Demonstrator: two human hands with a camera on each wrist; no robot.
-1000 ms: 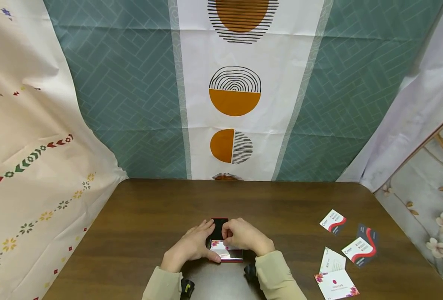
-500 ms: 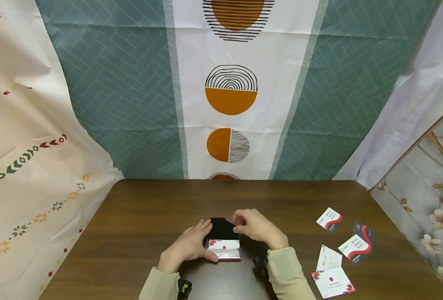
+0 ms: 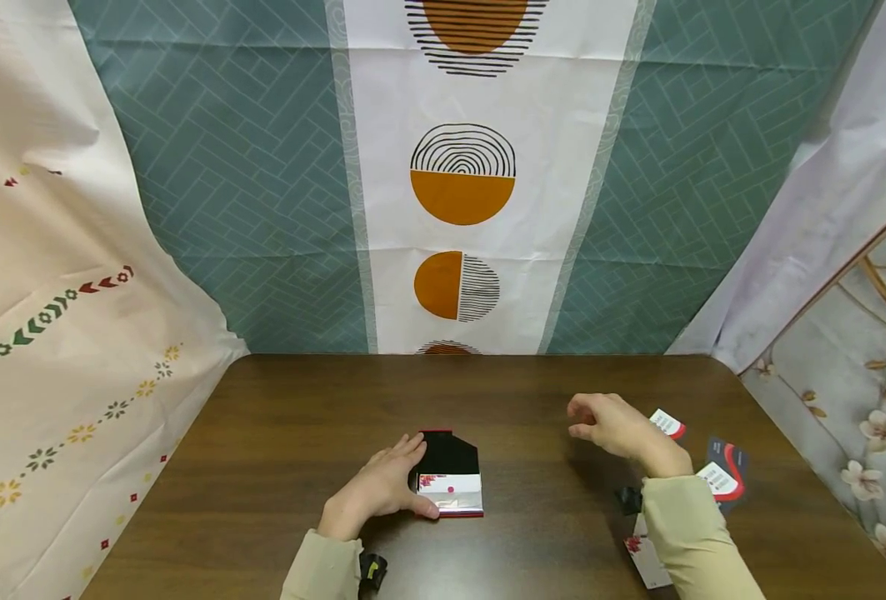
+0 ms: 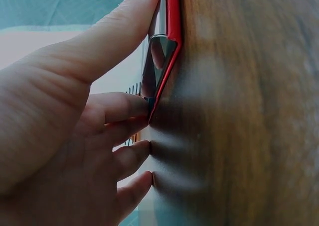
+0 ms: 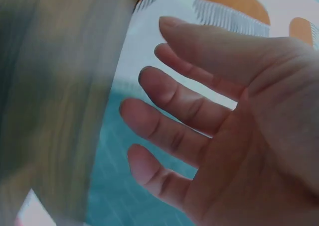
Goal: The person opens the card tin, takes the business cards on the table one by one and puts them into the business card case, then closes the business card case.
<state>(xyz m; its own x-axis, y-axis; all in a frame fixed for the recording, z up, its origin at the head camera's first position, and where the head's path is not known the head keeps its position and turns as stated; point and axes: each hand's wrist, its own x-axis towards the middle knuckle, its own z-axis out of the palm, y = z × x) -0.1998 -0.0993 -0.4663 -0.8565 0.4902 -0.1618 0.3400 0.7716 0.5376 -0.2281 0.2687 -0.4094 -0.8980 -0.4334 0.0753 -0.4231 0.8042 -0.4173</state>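
A business card case (image 3: 448,454), black inside with red edges and a shiny front part, lies opened flat on the table. In its front part sits a white card (image 3: 450,483) with pink floral print. My left hand (image 3: 378,487) rests along the case's left side, fingers mostly straight. Its thumb (image 4: 117,34) lies against the front part, and the lower fingertips touch the table in the left wrist view. Over the table to the right, my right hand (image 3: 623,429) hovers with loosely bent fingers (image 5: 164,126) and holds nothing.
A white-and-red card (image 3: 666,422) lies beyond my right hand. Dark and white cards (image 3: 728,471) overlap at the right, and a floral card (image 3: 647,560) is partly hidden under the right sleeve. Patterned cloth hangs behind the brown table (image 3: 300,408).
My right hand has let go of the card in the case and moved right toward the loose cards. The left hand stays at the case.
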